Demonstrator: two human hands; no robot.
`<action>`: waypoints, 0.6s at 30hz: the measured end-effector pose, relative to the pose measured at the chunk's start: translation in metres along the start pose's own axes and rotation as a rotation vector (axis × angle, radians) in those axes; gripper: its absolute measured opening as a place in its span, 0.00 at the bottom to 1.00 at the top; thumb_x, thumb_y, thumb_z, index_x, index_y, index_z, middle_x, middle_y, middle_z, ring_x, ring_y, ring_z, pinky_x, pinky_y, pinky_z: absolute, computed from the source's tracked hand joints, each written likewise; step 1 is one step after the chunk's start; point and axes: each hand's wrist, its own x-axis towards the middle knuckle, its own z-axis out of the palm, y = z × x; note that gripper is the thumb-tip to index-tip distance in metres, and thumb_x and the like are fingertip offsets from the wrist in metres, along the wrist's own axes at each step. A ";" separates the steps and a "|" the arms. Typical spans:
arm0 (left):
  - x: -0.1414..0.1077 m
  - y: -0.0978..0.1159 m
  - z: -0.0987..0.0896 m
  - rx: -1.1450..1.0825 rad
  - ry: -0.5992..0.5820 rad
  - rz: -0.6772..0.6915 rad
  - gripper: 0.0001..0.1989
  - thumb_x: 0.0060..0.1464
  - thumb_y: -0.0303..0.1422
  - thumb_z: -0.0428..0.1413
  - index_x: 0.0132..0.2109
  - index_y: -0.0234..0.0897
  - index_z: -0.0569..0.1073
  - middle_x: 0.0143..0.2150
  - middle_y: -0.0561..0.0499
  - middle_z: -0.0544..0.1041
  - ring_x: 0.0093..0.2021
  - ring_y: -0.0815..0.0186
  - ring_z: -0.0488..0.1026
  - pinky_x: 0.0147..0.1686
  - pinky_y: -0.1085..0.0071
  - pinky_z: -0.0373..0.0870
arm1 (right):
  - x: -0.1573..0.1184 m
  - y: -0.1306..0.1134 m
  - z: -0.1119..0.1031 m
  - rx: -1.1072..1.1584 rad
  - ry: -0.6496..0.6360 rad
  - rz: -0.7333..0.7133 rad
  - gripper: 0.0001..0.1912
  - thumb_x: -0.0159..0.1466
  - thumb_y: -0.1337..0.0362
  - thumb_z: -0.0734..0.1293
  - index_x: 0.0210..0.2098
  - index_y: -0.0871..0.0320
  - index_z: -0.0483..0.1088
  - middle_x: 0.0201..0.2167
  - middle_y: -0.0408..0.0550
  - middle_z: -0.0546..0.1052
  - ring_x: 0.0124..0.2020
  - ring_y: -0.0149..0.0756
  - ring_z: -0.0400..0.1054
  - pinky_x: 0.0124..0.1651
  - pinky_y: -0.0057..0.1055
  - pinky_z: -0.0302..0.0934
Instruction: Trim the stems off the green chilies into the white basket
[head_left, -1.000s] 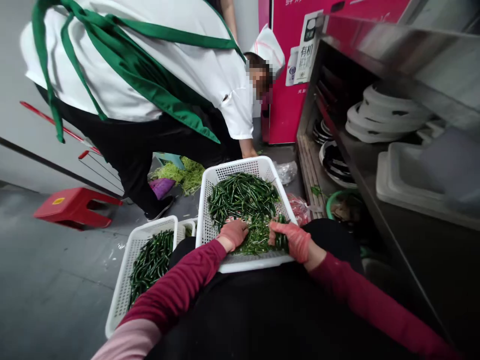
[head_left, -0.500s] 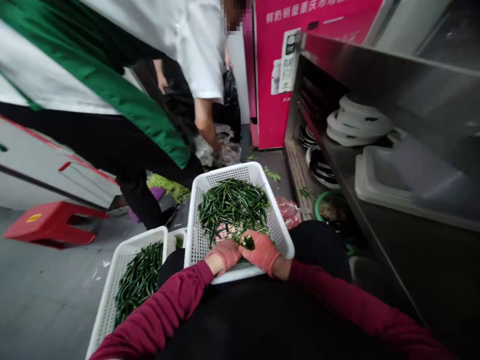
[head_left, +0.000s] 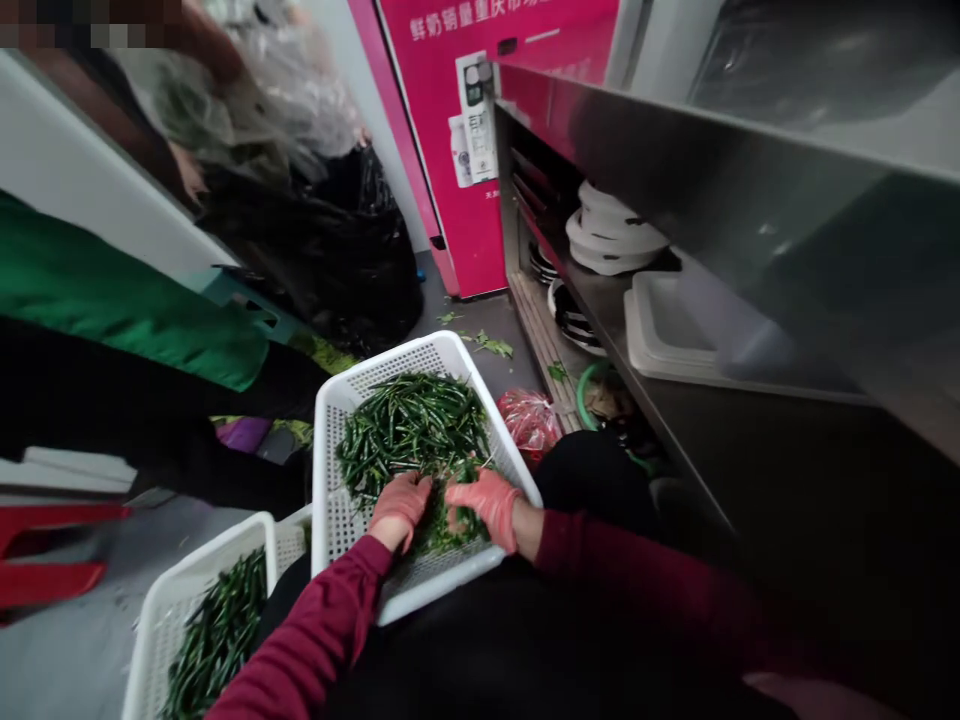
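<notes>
A white perforated plastic basket point(head_left: 324, 480) rests tilted on my lap with a heap of long, thin green chilies point(head_left: 412, 420) towards its far side. My left hand point(head_left: 403, 505), in a thin pinkish-orange glove, reaches into it at the near edge of the heap. Its thumb and fingers are apart, the tips partly hidden. Beside it, my right hand point(head_left: 491, 505), gloved alike, curls round a small bunch of green chilies. Below both hands lie small green bits point(head_left: 442, 535). A second white basket point(head_left: 142, 620), also with green chilies point(head_left: 214, 630), stands lower left.
Left stands a person in a green apron point(head_left: 135, 300), near a black garbage bag point(head_left: 330, 260) and clear plastic point(head_left: 292, 80). A red stool point(head_left: 60, 575) is at far left. On the right, a metal shelf point(head_left: 712, 420) holds white containers point(head_left: 615, 240). A red bag point(head_left: 529, 420) lies beside the basket.
My view has swung, shifting the scene left and the basket lower. My hands have moved apart from each other. The co-worker has lifted the clear plastic from the floor.
</notes>
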 end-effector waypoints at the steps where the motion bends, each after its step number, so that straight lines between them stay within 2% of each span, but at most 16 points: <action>1: -0.012 -0.004 -0.003 -0.047 0.026 0.033 0.16 0.52 0.42 0.45 0.30 0.37 0.71 0.26 0.51 0.73 0.27 0.68 0.68 0.25 0.75 0.59 | 0.001 0.000 -0.002 0.062 0.047 0.023 0.14 0.41 0.64 0.69 0.26 0.58 0.63 0.15 0.37 0.68 0.17 0.31 0.63 0.20 0.28 0.58; 3: -0.038 -0.005 -0.005 -0.136 0.015 0.106 0.15 0.51 0.42 0.45 0.29 0.37 0.70 0.24 0.53 0.71 0.26 0.69 0.66 0.25 0.76 0.58 | 0.004 0.001 -0.006 0.108 0.070 0.061 0.15 0.41 0.63 0.70 0.27 0.59 0.63 0.16 0.39 0.69 0.17 0.30 0.63 0.19 0.28 0.58; 5: -0.060 0.000 -0.003 -0.198 -0.018 0.181 0.13 0.50 0.40 0.47 0.29 0.37 0.70 0.26 0.54 0.71 0.28 0.70 0.65 0.28 0.77 0.59 | 0.005 0.002 -0.005 0.072 0.008 0.065 0.16 0.41 0.63 0.71 0.27 0.59 0.64 0.16 0.39 0.69 0.16 0.29 0.62 0.19 0.27 0.58; 8: -0.082 0.005 0.001 -0.370 -0.049 0.262 0.11 0.50 0.37 0.47 0.33 0.37 0.72 0.29 0.54 0.73 0.30 0.70 0.66 0.30 0.77 0.59 | 0.000 0.004 -0.001 -0.037 -0.050 -0.026 0.16 0.41 0.64 0.72 0.27 0.59 0.64 0.15 0.38 0.68 0.14 0.27 0.60 0.19 0.26 0.56; 11: -0.095 0.002 0.002 -0.490 -0.122 0.270 0.14 0.52 0.37 0.45 0.38 0.39 0.73 0.26 0.55 0.71 0.23 0.71 0.63 0.24 0.77 0.57 | -0.012 0.005 0.005 -0.086 -0.025 -0.098 0.15 0.43 0.64 0.71 0.28 0.59 0.64 0.16 0.37 0.69 0.15 0.27 0.60 0.21 0.27 0.58; 13: -0.101 -0.001 0.001 -0.424 -0.108 0.264 0.14 0.51 0.40 0.46 0.38 0.41 0.74 0.24 0.55 0.70 0.22 0.70 0.63 0.23 0.76 0.56 | -0.021 0.006 0.009 -0.081 -0.054 -0.076 0.15 0.44 0.64 0.71 0.30 0.59 0.65 0.19 0.39 0.71 0.18 0.29 0.64 0.25 0.29 0.61; 16: -0.107 -0.005 -0.002 -0.256 -0.023 0.270 0.13 0.47 0.44 0.51 0.36 0.45 0.75 0.25 0.55 0.72 0.27 0.68 0.66 0.26 0.76 0.57 | -0.029 0.010 0.012 -0.099 -0.112 -0.014 0.17 0.44 0.65 0.71 0.33 0.60 0.66 0.23 0.42 0.74 0.22 0.33 0.67 0.28 0.32 0.63; 18: -0.105 -0.007 -0.005 -0.246 -0.044 0.287 0.14 0.47 0.45 0.51 0.35 0.46 0.75 0.25 0.56 0.72 0.27 0.68 0.67 0.25 0.77 0.58 | -0.029 0.012 0.010 -0.102 -0.056 -0.025 0.18 0.43 0.66 0.71 0.34 0.59 0.66 0.22 0.42 0.74 0.21 0.34 0.67 0.27 0.32 0.63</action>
